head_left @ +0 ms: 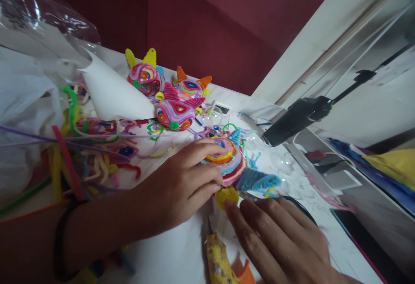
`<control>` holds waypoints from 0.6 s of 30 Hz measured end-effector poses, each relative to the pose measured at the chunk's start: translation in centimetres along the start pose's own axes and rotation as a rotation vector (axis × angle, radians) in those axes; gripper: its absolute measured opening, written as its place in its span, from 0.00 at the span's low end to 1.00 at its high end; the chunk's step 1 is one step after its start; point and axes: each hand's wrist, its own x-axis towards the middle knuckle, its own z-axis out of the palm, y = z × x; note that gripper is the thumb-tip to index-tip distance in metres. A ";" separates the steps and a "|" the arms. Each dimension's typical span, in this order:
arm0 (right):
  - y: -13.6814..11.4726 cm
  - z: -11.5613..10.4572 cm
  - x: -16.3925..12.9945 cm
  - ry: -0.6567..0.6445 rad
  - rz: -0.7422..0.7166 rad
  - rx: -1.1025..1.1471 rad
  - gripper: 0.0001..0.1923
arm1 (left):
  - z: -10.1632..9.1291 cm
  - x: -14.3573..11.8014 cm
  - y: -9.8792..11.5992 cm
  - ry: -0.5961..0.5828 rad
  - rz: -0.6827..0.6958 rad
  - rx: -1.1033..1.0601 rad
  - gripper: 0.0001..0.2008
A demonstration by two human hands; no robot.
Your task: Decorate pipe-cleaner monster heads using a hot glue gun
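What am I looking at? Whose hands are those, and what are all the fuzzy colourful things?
This picture comes from a camera worn on a person's head, looking down at their own two bare hands. No machine here.

The left hand rests on a round striped pipe-cleaner figure with blue horns. The right hand touches a small yellow coil beside it. I cannot tell whether either grip is closed.

On the white table sit three finished pipe-cleaner figures with horns, and a heap of loose pipe cleaners on the left. A yellow-handled tool lies near the bottom, and a black glue gun stands on the right.
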 end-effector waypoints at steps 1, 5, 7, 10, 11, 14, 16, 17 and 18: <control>0.0 0.0 0.0 0.003 -0.001 -0.004 0.08 | 0.0 0.0 0.0 0.001 0.004 0.006 0.07; 0.0 0.0 -0.1 0.005 -0.008 -0.018 0.08 | 0.0 0.2 0.2 -0.002 0.058 0.069 0.08; 0.0 0.0 -0.2 0.009 -0.005 -0.018 0.08 | 0.0 0.3 0.4 -0.003 0.110 0.115 0.09; 0.0 0.1 -0.2 0.026 -0.004 -0.013 0.08 | 0.0 0.5 0.6 -0.013 0.153 0.165 0.11; 0.0 0.1 -0.2 0.031 -0.006 -0.014 0.09 | 0.0 0.5 0.7 -0.021 0.150 0.176 0.11; -0.1 0.1 0.1 0.028 -0.004 -0.018 0.10 | 0.1 0.4 0.9 -0.046 0.124 0.211 0.10; -0.1 0.1 0.4 0.018 0.013 -0.007 0.12 | 0.2 0.2 1.0 -0.061 0.113 0.240 0.10; -0.1 0.1 0.5 0.038 0.020 -0.004 0.13 | 0.3 0.1 1.0 -0.066 0.112 0.252 0.10; -0.1 0.2 0.6 0.053 0.025 -0.001 0.14 | 0.3 0.0 1.0 -0.069 0.108 0.264 0.10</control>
